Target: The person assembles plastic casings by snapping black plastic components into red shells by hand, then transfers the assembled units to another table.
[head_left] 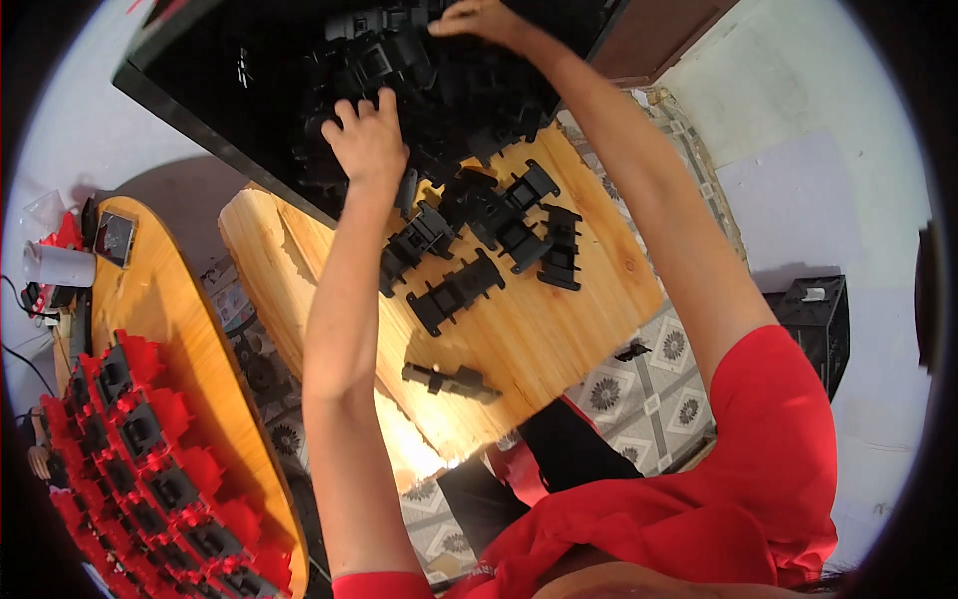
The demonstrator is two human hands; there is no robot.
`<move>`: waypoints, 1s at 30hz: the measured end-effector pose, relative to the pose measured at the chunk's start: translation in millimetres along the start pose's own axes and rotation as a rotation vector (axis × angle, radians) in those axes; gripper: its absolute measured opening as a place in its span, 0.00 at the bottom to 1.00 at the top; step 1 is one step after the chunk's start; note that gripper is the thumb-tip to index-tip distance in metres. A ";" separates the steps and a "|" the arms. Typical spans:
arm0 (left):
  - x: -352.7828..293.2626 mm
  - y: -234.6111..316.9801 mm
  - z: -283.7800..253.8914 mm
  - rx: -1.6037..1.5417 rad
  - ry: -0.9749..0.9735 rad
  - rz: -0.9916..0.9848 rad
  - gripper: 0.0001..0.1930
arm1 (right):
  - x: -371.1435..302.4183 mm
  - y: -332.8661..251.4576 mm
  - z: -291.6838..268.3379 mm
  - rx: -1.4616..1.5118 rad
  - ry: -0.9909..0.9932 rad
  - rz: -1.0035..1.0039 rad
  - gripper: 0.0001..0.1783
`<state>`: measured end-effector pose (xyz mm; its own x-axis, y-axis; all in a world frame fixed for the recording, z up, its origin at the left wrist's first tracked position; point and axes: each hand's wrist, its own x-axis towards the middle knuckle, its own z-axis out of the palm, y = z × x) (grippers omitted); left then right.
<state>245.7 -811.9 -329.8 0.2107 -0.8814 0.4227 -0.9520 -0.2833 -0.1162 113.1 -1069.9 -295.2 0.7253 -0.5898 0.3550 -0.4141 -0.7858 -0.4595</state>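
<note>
A large black box (215, 110) lies tipped on its side, its mouth toward me. Black moulded plastic parts (379, 62) are heaped inside it and spill out over a wooden tabletop (589, 299). My left hand (367, 140) rests on the heap, fingers spread and bent over the parts. Farther in, at the far right of the heap, my right hand (481, 22) reaches with fingers stretched leftward against the parts. Several loose parts lie out on the wood, among them one long bracket-like piece (456, 292) and a narrower piece (451, 383) nearest me.
At left, a second wooden table (165, 270) carries rows of black parts with red pieces (150, 469). A white cup (62, 265) and a phone-like dark item (116, 238) stand at its far end. A black crate (813, 319) sits on the patterned tile floor (611, 391) at right.
</note>
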 end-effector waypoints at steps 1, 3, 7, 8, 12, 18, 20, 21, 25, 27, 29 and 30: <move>-19.0 -15.1 5.5 0.025 0.083 -0.021 0.30 | -23.1 -22.5 23.9 -0.140 0.087 -0.010 0.31; -23.1 14.0 -11.9 -0.074 0.152 -0.040 0.32 | -66.5 -9.3 3.6 -0.297 0.065 -0.068 0.23; -95.8 -9.1 -23.7 -0.050 -0.059 -0.034 0.31 | -136.6 -154.4 32.5 0.046 0.069 0.132 0.23; -107.9 -0.2 -20.6 -0.084 -0.113 0.002 0.30 | -153.6 -160.9 30.4 0.071 0.104 0.066 0.23; -142.7 20.0 -20.8 -0.165 -0.316 0.065 0.27 | -193.6 -187.3 29.5 0.070 0.088 -0.046 0.24; -95.0 14.0 -133.2 -0.380 -0.572 0.137 0.17 | -211.7 -211.8 -14.5 -0.096 0.011 -0.135 0.20; -62.0 -7.2 -199.0 -0.661 -0.440 0.030 0.12 | -177.2 -231.1 -67.5 -0.103 0.188 -0.302 0.19; -38.3 -13.6 -228.4 -0.748 -0.232 0.012 0.09 | -157.5 -236.6 -111.5 -0.144 0.357 -0.440 0.18; 79.9 -91.1 -296.5 -0.498 0.609 -0.306 0.20 | -18.9 -192.9 -222.3 -0.054 0.878 -0.150 0.24; 123.3 -171.4 -259.3 -0.295 0.637 -0.600 0.48 | 70.4 -142.5 -228.0 -0.361 0.975 -0.074 0.24; 196.2 -156.6 -233.1 -0.633 0.293 -0.939 0.60 | 133.0 -41.7 -286.8 -0.123 0.799 0.340 0.40; 212.4 -156.0 -225.0 -0.624 0.146 -0.828 0.59 | 140.3 -25.1 -298.8 0.094 0.596 0.512 0.40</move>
<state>389.0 -869.9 -19.6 0.8595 -0.4352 0.2681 -0.4771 -0.4951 0.7261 61.0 -1188.5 9.3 0.0289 -0.8952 0.4448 -0.5492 -0.3860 -0.7412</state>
